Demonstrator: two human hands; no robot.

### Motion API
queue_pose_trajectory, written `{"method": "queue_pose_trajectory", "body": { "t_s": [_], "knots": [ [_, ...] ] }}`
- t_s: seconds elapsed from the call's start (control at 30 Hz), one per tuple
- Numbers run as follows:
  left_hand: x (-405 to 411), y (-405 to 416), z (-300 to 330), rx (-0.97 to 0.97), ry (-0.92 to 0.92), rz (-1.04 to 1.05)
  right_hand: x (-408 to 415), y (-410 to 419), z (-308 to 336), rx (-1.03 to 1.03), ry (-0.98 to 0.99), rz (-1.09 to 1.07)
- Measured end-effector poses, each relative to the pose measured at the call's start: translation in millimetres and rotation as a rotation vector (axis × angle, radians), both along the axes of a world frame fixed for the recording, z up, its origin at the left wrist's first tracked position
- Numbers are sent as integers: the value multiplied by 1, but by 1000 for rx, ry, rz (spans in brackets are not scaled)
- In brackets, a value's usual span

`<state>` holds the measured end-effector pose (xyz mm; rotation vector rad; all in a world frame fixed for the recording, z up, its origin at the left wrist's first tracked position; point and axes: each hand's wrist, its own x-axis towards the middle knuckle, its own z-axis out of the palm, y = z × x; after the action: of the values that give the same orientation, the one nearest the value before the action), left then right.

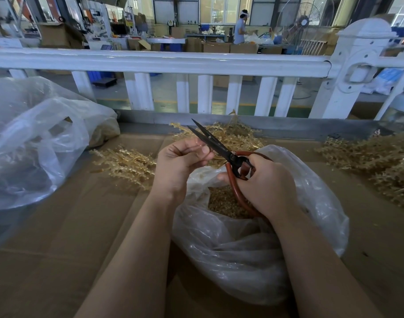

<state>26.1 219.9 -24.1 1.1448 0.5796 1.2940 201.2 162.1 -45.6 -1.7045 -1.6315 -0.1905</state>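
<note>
My right hand [267, 184] grips the red-brown looped handles of black-bladed scissors [211, 142]; the blades point up and left and stand slightly apart. My left hand [180, 160] is held just left of the blades, its fingers curled and pinching a thin pale-yellow plastic sprig that is barely visible at the fingertips. Both hands hover over an open clear plastic bag [249, 244] holding small yellowish cut pieces [224, 203].
Piles of yellow branched plastic sprigs lie on the cardboard-covered table [81, 237]: one at left [127, 164], one behind the hands [231, 136], one at right [380, 161]. A large crumpled clear bag [33, 143] sits at left. A white railing [173, 63] borders the far edge.
</note>
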Motion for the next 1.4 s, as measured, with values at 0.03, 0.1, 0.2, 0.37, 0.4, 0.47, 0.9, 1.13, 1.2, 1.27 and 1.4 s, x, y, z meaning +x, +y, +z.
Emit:
{"method": "queue_pose_trajectory", "body": {
  "t_s": [0.03, 0.1, 0.2, 0.37, 0.4, 0.47, 0.9, 1.13, 1.2, 1.27, 1.4],
  "knots": [
    [0, 0, 0, -2, -6, 0, 0, 0, 0, -2, 7, 2],
    [0, -1, 1, -10, -21, -6, -1, -1, 0, -5, 28, 12],
    [2, -2, 1, -42, -4, -32, -3, 0, -1, -9, 123, 33],
    [7, -7, 1, -161, 114, -93, -2, 4, 1, -65, 443, 110],
    [8, -8, 1, -157, 156, -102, -2, 5, 2, -71, 482, 132],
    [10, -10, 1, -133, 216, -121, -2, 6, 2, -70, 569, 176],
    [13, -11, 2, -96, 173, -160, -3, 7, 6, -36, 580, 240],
    [13, -8, 0, -38, 286, -51, -5, 5, 7, -37, 535, 186],
    [13, -7, 0, 2, 281, 17, -5, 4, 7, -39, 510, 137],
    [11, -6, 1, 52, 287, 95, -4, 1, 7, -38, 447, 87],
    [10, -6, 2, 133, 257, 190, -1, -3, 5, -61, 167, 43]
  ]
}}
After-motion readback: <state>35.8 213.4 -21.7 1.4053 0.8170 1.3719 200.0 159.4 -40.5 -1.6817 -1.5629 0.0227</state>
